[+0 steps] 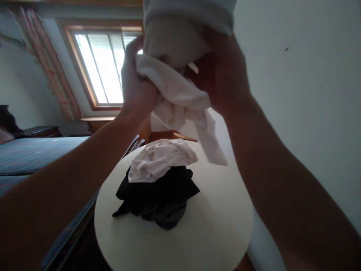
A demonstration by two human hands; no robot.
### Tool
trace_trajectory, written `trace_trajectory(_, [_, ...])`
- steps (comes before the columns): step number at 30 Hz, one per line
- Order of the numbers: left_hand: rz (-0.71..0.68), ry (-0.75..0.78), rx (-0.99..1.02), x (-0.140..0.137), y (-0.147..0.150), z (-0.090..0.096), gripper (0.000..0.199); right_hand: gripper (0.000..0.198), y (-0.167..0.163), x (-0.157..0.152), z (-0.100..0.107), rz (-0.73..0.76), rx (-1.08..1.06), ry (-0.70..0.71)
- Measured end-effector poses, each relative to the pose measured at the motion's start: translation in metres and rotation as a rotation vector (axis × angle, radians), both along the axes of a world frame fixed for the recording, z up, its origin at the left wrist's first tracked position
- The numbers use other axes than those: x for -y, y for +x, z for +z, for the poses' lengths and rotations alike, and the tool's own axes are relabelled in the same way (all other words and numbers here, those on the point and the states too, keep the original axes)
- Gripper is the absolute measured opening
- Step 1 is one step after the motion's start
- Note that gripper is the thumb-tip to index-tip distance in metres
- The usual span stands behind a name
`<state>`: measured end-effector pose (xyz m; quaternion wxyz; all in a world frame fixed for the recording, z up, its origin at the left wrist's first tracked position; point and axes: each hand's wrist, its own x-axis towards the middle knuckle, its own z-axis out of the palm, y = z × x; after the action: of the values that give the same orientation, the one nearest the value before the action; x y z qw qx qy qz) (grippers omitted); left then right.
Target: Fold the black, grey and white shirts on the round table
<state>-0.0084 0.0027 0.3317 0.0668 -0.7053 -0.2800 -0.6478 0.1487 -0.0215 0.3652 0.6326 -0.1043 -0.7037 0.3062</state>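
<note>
Raised in front of me, a white garment (176, 82) hangs bunched between my two hands, with a narrow end dangling down on the right. My left hand (138, 84) is closed on its left side, the thumb toward the window. On the other side my right hand (227, 75) grips the cloth, its fingers dark and partly hidden by the folds. Below lies a pile on a round white table (217, 222): a crumpled white garment (163, 158) on top, a black garment (160, 188) under it, and dark grey cloth (169, 214) at the front.
To the left stands a bed (42, 152) with a blue patterned cover, close to the table's edge. A bright window (98, 67) and a patterned curtain (47, 60) are behind. A pale wall (304, 113) rises at the right. Brown wooden furniture (163, 135) shows beyond the table.
</note>
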Motion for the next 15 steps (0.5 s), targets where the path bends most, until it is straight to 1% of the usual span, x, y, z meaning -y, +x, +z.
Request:
trace_trajectory(2, [0.062,0.138,0.030,-0.002,-0.018,0.012,0.057,0.054,0.002,-0.007,-0.012,0.042,-0.084,-0.052])
trace_trajectory(4, [0.111,0.223,-0.001,-0.001,-0.032,0.024,0.053,0.051,0.002,-0.021,-0.023,-0.004,-0.064,-0.082])
trace_trajectory(6, [0.148,0.214,-0.058,0.003,-0.041,0.031,0.051,0.050,-0.001,-0.038,-0.034,-0.068,-0.004,-0.065])
trace_trajectory(8, [0.185,0.104,-0.124,0.007,-0.047,0.027,0.051,0.060,-0.002,-0.052,-0.053,-0.157,0.069,0.002])
trace_trajectory(9, [0.204,0.019,-0.167,0.009,-0.050,0.020,0.051,0.067,-0.001,-0.056,-0.066,-0.209,0.119,0.046])
trace_trajectory(10, [0.220,-0.084,-0.227,0.011,-0.052,0.008,0.049,0.073,0.002,-0.059,-0.082,-0.261,0.169,0.099])
trace_trajectory(12, [0.215,-0.301,-0.394,0.014,-0.058,-0.025,0.046,0.082,0.012,-0.059,-0.123,-0.344,0.279,0.168])
trace_trajectory(13, [0.179,-0.412,-0.505,0.015,-0.062,-0.044,0.047,0.084,0.018,-0.056,-0.146,-0.365,0.341,0.178])
trace_trajectory(14, [0.108,-0.521,-0.643,0.017,-0.066,-0.064,0.048,0.083,0.025,-0.052,-0.170,-0.365,0.399,0.177])
trace_trajectory(15, [0.037,-0.605,-0.770,0.019,-0.071,-0.084,0.050,0.079,0.031,-0.046,-0.193,-0.333,0.469,0.154])
